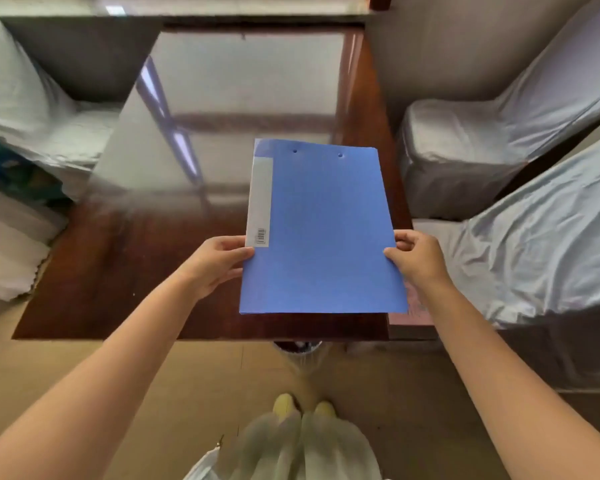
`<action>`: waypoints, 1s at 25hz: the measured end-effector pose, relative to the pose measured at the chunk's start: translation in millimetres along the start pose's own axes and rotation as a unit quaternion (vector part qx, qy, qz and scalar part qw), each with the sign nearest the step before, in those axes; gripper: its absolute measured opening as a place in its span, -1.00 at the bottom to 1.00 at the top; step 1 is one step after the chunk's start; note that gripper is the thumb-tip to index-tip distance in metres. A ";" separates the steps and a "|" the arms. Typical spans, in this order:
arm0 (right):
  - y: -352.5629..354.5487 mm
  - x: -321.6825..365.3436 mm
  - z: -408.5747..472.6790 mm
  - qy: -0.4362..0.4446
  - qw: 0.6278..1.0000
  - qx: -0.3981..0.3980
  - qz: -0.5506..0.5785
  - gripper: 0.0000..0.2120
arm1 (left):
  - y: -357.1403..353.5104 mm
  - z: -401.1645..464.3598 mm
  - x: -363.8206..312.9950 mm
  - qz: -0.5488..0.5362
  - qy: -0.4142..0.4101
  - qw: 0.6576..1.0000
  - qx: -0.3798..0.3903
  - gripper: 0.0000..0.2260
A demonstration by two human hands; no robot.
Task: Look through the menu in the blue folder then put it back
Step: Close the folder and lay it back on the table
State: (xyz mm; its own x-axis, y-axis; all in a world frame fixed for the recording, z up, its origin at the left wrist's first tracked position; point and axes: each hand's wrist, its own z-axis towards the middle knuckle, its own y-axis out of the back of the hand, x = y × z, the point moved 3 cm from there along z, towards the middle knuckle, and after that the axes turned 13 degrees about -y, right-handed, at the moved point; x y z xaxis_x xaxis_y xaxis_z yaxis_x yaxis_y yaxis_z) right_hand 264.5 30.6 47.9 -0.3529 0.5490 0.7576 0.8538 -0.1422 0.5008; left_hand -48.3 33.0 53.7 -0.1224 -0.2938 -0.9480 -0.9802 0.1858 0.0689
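Observation:
The blue folder (323, 233) is closed, with a white spine label and a barcode along its left side. It is over the near right part of the glossy dark wooden table (125, 271). My left hand (215, 263) grips the folder's left edge, thumb on top just below the barcode. My right hand (418, 258) pinches the right edge with thumb and fingers. Whether the folder rests on the table or is lifted slightly I cannot tell. The menu inside is hidden.
Chairs in white cloth covers stand on both sides: one at the left (32, 109), two at the right (471, 143) (534, 244). A small bin (300, 349) sits under the table's near edge. My feet (303, 408) stand on the tan floor.

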 end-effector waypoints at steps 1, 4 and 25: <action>-10.8 -15.1 4.5 -0.009 1.000 -0.004 -0.021 -0.77 | -3.2 4.2 19.5 -0.001 0.010 1.000 -0.007 -0.80; -38.5 -44.5 19.9 0.010 0.995 -0.024 -0.093 -0.77 | -11.6 18.4 67.9 0.007 0.024 0.999 -0.022 -0.77; -76.2 -78.7 5.2 0.275 0.873 -0.048 -0.400 -0.26 | -39.8 7.8 100.9 0.433 -0.198 0.878 -0.057 -0.40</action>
State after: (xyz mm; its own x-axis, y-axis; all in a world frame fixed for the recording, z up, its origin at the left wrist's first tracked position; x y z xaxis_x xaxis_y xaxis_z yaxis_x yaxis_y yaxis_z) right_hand 229.2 2.5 -52.1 -0.9743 0.0291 0.2234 0.2240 0.0227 0.9743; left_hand -20.4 3.2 -47.2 -0.7879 0.2634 -0.5567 -0.5581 0.0770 0.8262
